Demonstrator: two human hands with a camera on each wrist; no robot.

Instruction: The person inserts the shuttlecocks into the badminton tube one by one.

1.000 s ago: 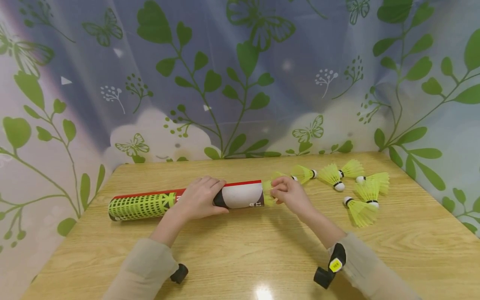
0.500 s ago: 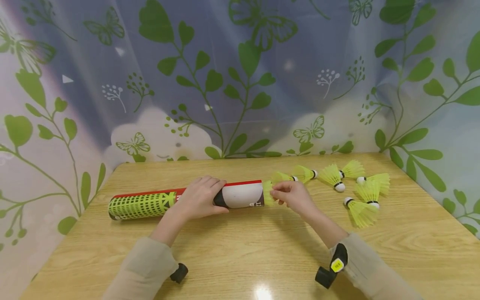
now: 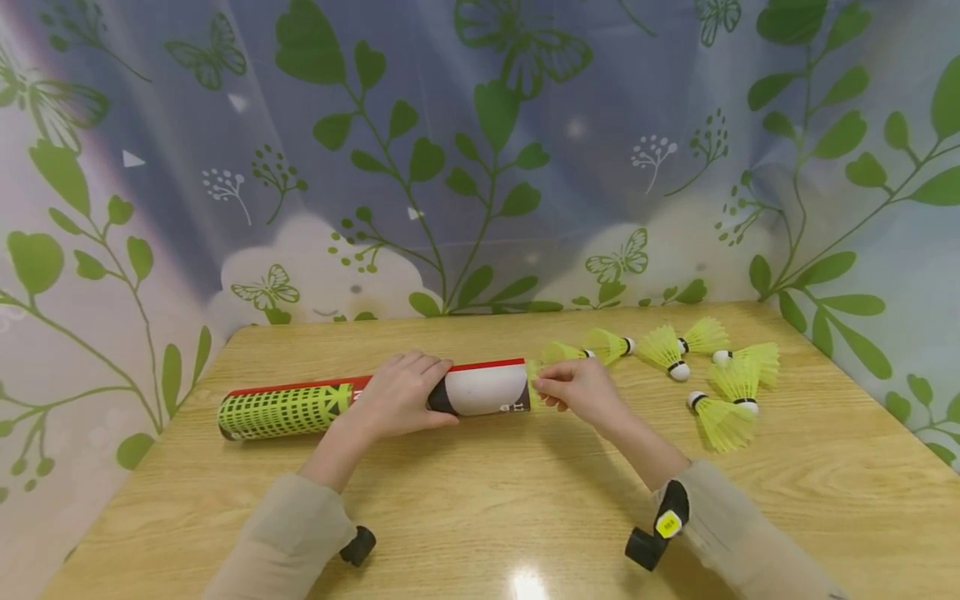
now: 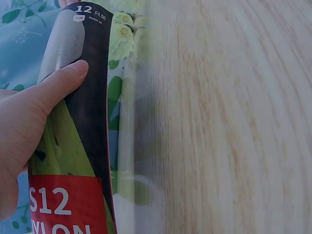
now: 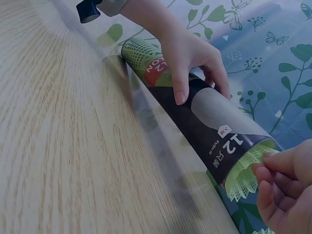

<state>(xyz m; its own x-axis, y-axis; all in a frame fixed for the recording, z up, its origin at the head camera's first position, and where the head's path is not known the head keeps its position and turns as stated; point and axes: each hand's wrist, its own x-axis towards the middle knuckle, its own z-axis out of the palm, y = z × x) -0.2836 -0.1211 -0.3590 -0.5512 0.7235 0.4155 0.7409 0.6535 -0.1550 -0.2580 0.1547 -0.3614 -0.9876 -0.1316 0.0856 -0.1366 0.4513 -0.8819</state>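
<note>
A long shuttlecock tube [image 3: 483,392], printed red, white, black and yellow-green, lies sideways on the table. My left hand [image 3: 401,396] grips it around the middle, thumb on the near side, as the left wrist view also shows. At the tube's right-hand mouth, the skirt of a yellow shuttlecock [image 5: 241,179] sticks out; its cork end is hidden inside. My right hand [image 3: 581,390] pinches the edge of that skirt between thumb and fingers, with the other fingers curled, seen close up in the right wrist view.
Several loose yellow shuttlecocks with white corks, such as this near shuttlecock [image 3: 723,423], lie on the right of the wooden table [image 3: 480,508]. Two more are just behind my right hand. A patterned curtain [image 3: 480,208] hangs along the table's back edge.
My right hand has moved slightly left toward the tube, and less of the shuttlecock's skirt shows outside the mouth. The left hand and the tube stay nearly still.
</note>
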